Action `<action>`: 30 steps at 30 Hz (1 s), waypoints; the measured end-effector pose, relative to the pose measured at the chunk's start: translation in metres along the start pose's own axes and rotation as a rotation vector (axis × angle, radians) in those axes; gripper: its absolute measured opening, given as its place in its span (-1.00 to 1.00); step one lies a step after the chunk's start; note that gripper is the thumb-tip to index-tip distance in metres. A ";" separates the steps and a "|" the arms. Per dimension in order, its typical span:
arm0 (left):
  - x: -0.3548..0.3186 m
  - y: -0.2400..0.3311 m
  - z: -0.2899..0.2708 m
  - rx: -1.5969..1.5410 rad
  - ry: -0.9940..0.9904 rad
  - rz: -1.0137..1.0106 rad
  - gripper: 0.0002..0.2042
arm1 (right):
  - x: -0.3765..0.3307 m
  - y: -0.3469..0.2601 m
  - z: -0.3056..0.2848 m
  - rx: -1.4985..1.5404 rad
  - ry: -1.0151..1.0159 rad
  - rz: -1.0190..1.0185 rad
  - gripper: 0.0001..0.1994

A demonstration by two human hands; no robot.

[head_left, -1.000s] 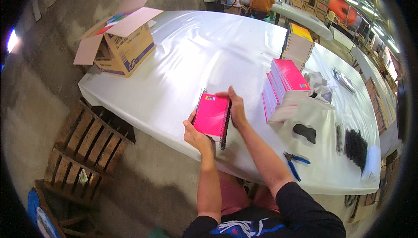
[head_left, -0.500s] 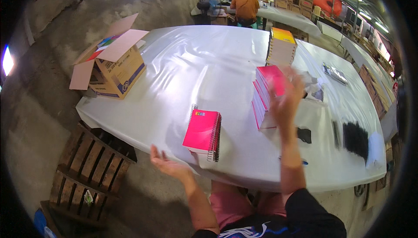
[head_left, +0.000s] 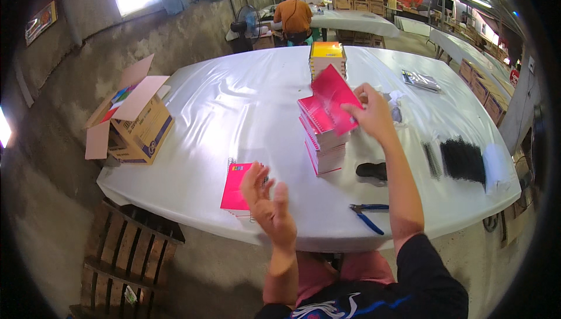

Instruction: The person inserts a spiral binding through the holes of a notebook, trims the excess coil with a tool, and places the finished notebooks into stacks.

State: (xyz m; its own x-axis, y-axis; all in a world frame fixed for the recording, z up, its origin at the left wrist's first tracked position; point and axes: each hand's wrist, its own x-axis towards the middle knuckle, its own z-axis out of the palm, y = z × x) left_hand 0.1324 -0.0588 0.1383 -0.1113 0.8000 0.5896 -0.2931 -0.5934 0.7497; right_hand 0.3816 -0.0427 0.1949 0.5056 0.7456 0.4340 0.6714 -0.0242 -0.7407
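The left hand (head_left: pixel 270 205) hangs open and empty over the near edge of the worktop (head_left: pixel 234 114), fingers spread, just beside a pink notebook (head_left: pixel 238 187) that lies flat by itself. Blue pliers (head_left: pixel 368 215) lie near the edge to the right, with a small black object (head_left: pixel 372 170) just beyond them. Farther in, the right hand (head_left: pixel 369 113) grips a pink cover (head_left: pixel 334 100) by its right edge, holding it tilted above the pink stack (head_left: pixel 322 139). To do this lift well, I judge the sheet should be raised clear of the stack before it swings toward the near notebook, so its corner does not catch the spiral bindings or tip the pile; the free hand could steady the near notebook as the sheet comes in. To the right lie black combs (head_left: pixel 461 158) in a spread heap. At the left corner an open carton (head_left: pixel 135 119) stands with its flaps up; coloured edges show under one flap, but what fills it I cannot tell. Farther back stands a yellow stack (head_left: pixel 327 56), with clear packets (head_left: pixel 421 80) to its right. Beyond the worktop, a person in an orange shirt (head_left: pixel 294 16) sits at another table, near a fan (head_left: pixel 245 20).
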 end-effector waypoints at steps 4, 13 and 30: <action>-0.009 -0.022 0.022 -0.502 -0.215 -0.530 -0.50 | -0.094 -0.026 0.000 0.490 -0.192 -0.138 -0.65; -0.026 -0.013 0.009 0.987 -0.814 0.180 -0.85 | -0.122 0.145 -0.066 -0.474 0.233 -0.001 -0.48; -0.096 -0.080 0.009 1.020 -0.457 0.343 -0.52 | -0.084 0.254 -0.127 -1.040 -0.013 0.264 -0.38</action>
State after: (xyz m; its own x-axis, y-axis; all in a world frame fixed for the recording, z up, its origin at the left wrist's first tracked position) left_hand 0.1752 -0.0889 0.0247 0.3767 0.6003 0.7055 0.6072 -0.7352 0.3014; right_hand 0.5785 -0.1963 0.0353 0.7006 0.6409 0.3137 0.6768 -0.7362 -0.0076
